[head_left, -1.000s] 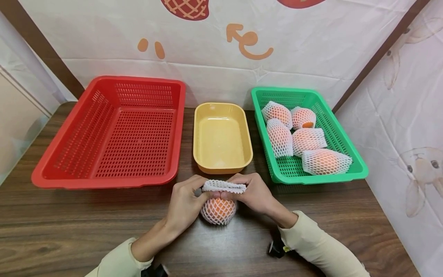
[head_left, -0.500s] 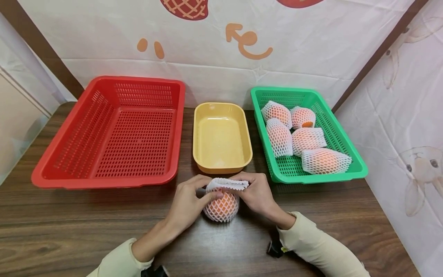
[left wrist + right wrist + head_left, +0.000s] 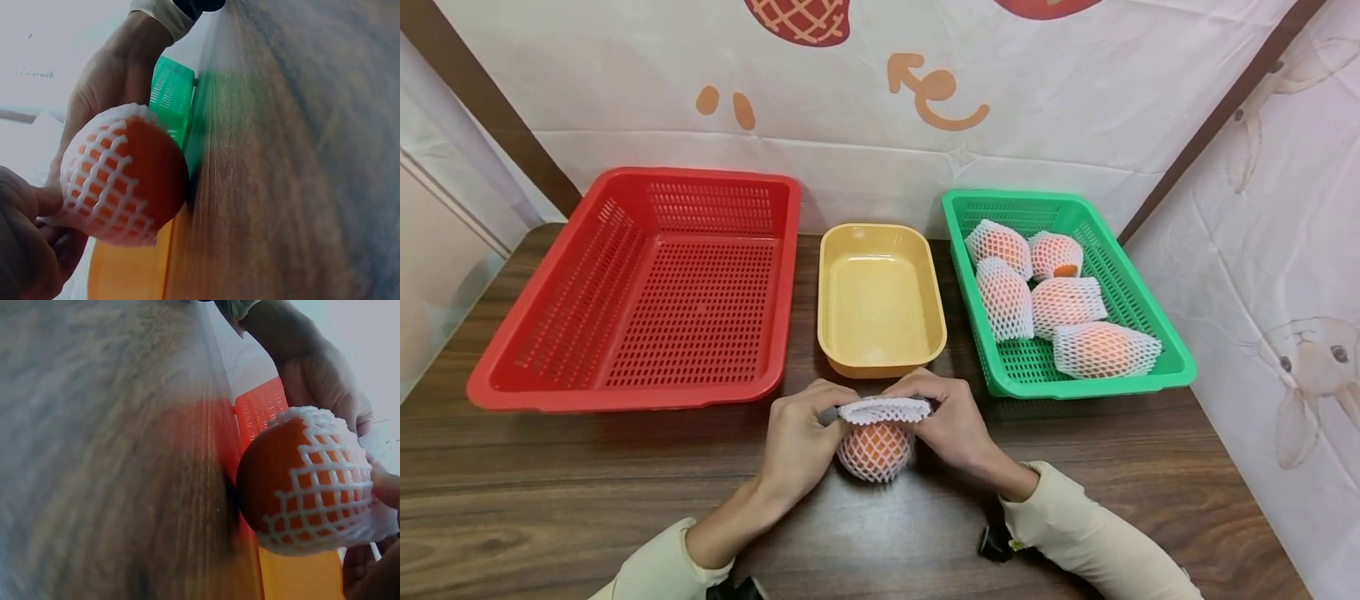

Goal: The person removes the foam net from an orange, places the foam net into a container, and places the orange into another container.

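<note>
An orange [image 3: 877, 450] sits in a white foam net sleeve [image 3: 883, 410] in front of me, close over the table. My left hand [image 3: 800, 433] pinches the sleeve's upper edge from the left. Opposite it, my right hand [image 3: 951, 423] pinches the same edge, thumb on the near side. Between the hands the sleeve's mouth is spread into a narrow oval above the fruit. Both wrist views show the net over the upper part, while the underside of the orange [image 3: 159, 169] is bare. In the right wrist view, the netting [image 3: 328, 487] runs up to the fingers.
Behind the hands stands a yellow tray [image 3: 882, 367] with nothing in it. A large red basket [image 3: 700, 393] is to the left, its inside bare. At right, a green basket [image 3: 1097, 388] holds several netted oranges [image 3: 1067, 300]. The wooden table [image 3: 587, 483] extends around them.
The thumbs have moved apart along the sleeve's edge, and its mouth is wider than before. The orange shifted slightly right, then back. The baskets and tray have not moved.
</note>
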Demonstrator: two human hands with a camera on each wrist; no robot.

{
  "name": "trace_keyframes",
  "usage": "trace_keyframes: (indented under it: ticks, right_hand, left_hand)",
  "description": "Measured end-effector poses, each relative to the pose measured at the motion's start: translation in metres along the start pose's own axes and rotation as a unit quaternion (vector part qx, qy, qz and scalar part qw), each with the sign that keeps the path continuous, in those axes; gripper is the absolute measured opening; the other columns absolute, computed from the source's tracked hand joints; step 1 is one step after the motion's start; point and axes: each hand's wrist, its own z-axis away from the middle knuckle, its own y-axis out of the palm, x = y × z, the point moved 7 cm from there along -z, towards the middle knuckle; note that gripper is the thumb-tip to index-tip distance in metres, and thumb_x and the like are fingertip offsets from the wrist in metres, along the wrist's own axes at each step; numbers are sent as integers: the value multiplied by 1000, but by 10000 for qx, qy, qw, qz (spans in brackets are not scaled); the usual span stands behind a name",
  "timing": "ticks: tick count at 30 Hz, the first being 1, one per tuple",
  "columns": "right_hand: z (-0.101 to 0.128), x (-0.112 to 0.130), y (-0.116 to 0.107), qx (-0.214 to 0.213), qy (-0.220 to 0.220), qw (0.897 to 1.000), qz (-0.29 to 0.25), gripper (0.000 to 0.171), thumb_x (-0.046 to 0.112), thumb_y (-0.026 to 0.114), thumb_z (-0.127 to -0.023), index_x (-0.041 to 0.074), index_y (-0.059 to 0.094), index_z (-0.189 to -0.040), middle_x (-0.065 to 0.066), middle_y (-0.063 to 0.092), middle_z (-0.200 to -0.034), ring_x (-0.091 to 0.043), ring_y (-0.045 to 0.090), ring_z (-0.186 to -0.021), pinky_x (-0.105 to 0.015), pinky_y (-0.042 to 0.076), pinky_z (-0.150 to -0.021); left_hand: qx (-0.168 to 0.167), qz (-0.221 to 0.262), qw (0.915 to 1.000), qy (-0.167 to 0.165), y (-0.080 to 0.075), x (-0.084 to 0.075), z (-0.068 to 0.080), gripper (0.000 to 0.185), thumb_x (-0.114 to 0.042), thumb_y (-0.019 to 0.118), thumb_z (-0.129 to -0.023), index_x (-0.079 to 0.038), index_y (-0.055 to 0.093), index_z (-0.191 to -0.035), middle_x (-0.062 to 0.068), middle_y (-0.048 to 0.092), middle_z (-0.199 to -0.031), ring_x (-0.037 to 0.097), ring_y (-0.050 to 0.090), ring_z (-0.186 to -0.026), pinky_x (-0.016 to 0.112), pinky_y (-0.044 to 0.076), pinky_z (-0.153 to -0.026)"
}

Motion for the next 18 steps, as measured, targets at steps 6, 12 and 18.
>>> trace_keyframes:
  ticks: [6,12,18]
  right_hand:
    - [0,-7,5,560,478,9973,-19,30,-3,74,-79,-1,69,-109,-9,69,-108,-16,61,-104,-31,49,-86]
    - [0,-3,3,420,111,9990,37,16,-11,72,-77,-5,73,-91,-11,71,-88,-12,63,-81,-31,53,-72]
    - [-2,2,-3,67,16,9995,304,11,-11,73,-75,-3,74,-83,-8,70,-79,-6,60,-71,-25,51,-63]
  left_hand:
    - [-145,112,9994,302,-3,-2,1,39,25,59,-63,-7,73,-80,-5,69,-80,9,62,-76,23,51,-68]
    - [-135,337,9958,846,-2,-10,5,39,25,57,-66,-7,72,-83,-2,68,-82,12,60,-77,21,49,-70]
    - [97,100,9986,502,3,-7,3,24,9,77,-72,-9,72,-88,-5,67,-88,10,61,-83,24,50,-72]
